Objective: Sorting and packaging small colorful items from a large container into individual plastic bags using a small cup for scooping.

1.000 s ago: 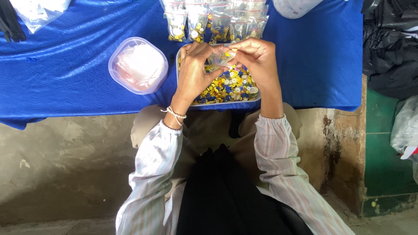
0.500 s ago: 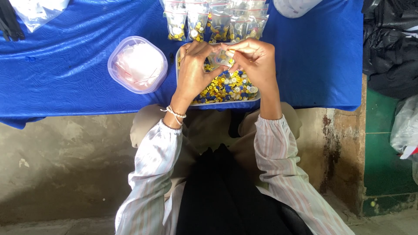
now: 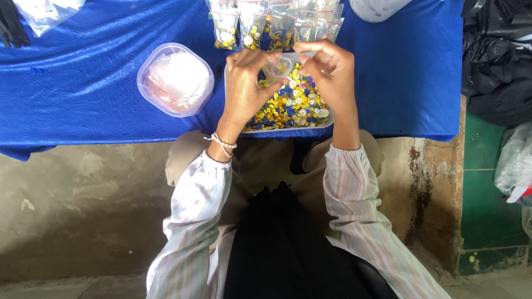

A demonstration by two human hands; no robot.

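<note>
Seen from above: blue cloth-covered table [image 3: 83, 83] at the far side, seated person's lap at the near side.

Far centre: row of small clear plastic bags filled with yellow, white and blue buttons [image 3: 277, 25], standing side by side at the table's far edge. Red strips near the tops of the right-hand bags; no label legible.

Left of centre: square translucent plastic tub with rounded corners holding pale pink-white empty bags [image 3: 175, 78], resting on the cloth, apart from the tray.

Centre, at the near table edge: shallow tray heaped with yellow, blue and white buttons [image 3: 291, 105], partly covered by both hands.

Above the tray, between the hands: small clear plastic bag [image 3: 280, 65], lifted off the buttons. Left hand [image 3: 244, 88] pinching its left side, fingers curled around it; thin bracelets at the wrist. Right hand [image 3: 332, 75] pinching its right side and top edge, fingers bent. Contents of the bag too small to tell.

Far left corner: crumpled clear plastic sheet [image 3: 44, 12] beside a dark object at the edge. Far right: pale rounded item [image 3: 377, 8], cut off by the frame. Right of the table: black plastic sacks [image 3: 496, 61] against a green wall base.

Compared with half a second earlier: hands in nearly the same place over the tray, bag held in the same two-handed grip; tub, tray and bag row unmoved.
</note>
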